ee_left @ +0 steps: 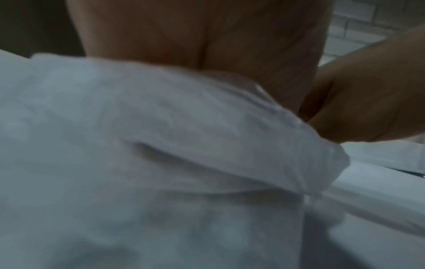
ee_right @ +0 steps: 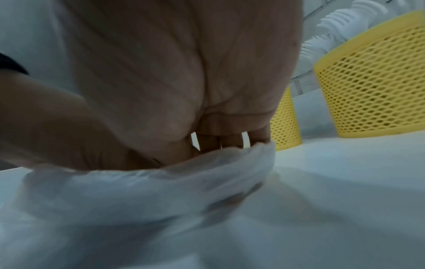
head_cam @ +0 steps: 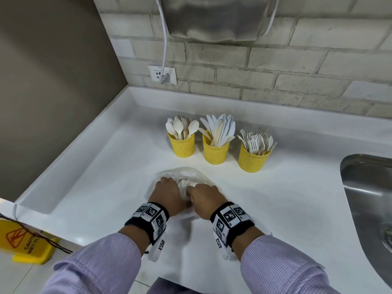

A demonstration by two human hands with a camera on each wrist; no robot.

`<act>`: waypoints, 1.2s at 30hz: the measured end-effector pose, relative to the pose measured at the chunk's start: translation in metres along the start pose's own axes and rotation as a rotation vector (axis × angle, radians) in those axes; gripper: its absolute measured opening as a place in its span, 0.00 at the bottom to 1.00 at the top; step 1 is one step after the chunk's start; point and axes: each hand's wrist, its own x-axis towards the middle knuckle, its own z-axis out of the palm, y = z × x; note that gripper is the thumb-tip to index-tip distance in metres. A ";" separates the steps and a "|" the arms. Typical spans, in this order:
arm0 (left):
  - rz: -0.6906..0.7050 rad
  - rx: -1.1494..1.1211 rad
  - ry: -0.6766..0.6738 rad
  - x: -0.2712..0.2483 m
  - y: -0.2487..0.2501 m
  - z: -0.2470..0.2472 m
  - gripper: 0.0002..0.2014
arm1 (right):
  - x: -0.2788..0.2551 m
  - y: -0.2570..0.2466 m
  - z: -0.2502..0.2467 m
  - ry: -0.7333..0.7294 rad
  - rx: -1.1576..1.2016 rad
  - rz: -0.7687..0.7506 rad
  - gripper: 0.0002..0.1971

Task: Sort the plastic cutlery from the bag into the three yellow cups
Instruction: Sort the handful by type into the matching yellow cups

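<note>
Translucent plastic bag (head_cam: 182,174) sits on the white surface (head_cam: 275,209), just in front of us, near side of the three yellow cups. Our left hand (head_cam: 167,193) and right hand (head_cam: 204,197) are side by side on the bag's near half, both knuckles-up, plastic bunched between them. Left grip: fingers curl down into the film at the bag's left edge; left wrist view shows the bag (ee_left: 161,145) gathered right under the palm. Right grip: fingers (ee_right: 230,140) go down behind a rolled fold of the bag (ee_right: 149,183); we can't tell whether they close on the film or on cutlery inside. Pale cutlery shows faintly through the plastic between our hands.

Cups stand in a row beyond the bag, apart from it: spoon cup (head_cam: 181,145) left, knife cup (head_cam: 215,151) middle, fork cup (head_cam: 253,159) right. Steel sink (head_cam: 369,198) at far right.
</note>
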 end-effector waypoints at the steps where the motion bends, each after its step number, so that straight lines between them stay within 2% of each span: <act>1: -0.016 -0.026 -0.008 0.002 0.002 -0.001 0.40 | 0.000 0.002 0.001 -0.008 0.003 -0.006 0.15; 5: -0.015 -0.019 -0.034 0.008 0.009 -0.007 0.29 | -0.004 0.007 0.003 0.005 -0.002 -0.045 0.21; 9: -0.049 0.027 -0.063 0.009 0.018 -0.011 0.28 | -0.002 0.004 0.005 0.010 0.072 -0.042 0.17; 13: -0.058 0.067 -0.046 0.006 0.026 -0.009 0.27 | 0.001 0.004 0.000 0.006 0.125 0.060 0.13; 18: -0.059 -0.001 -0.109 0.007 0.022 -0.013 0.16 | 0.002 0.011 -0.012 0.044 0.321 0.224 0.19; 21: 0.018 -0.035 -0.066 0.002 0.016 -0.010 0.12 | 0.003 0.012 -0.021 0.124 0.476 0.310 0.20; 25: 0.233 -0.120 -0.040 -0.005 0.006 -0.006 0.07 | 0.002 0.015 -0.036 0.177 0.854 0.421 0.18; 28: 0.292 -0.253 -0.026 -0.011 -0.005 -0.010 0.05 | 0.001 0.021 -0.046 0.135 1.114 0.555 0.22; 29: 0.286 -0.312 -0.009 -0.013 -0.008 -0.013 0.06 | 0.000 0.022 -0.049 0.116 1.135 0.590 0.21; 31: 0.236 -0.493 0.013 -0.019 -0.013 -0.022 0.06 | 0.000 0.026 -0.049 0.092 1.092 0.611 0.19; 34: 0.130 -0.884 0.053 -0.022 -0.017 -0.032 0.06 | 0.004 0.033 -0.039 0.092 1.127 0.695 0.26; 36: 0.104 -1.102 0.087 -0.019 -0.020 -0.038 0.05 | 0.007 0.032 -0.036 0.102 0.959 0.677 0.29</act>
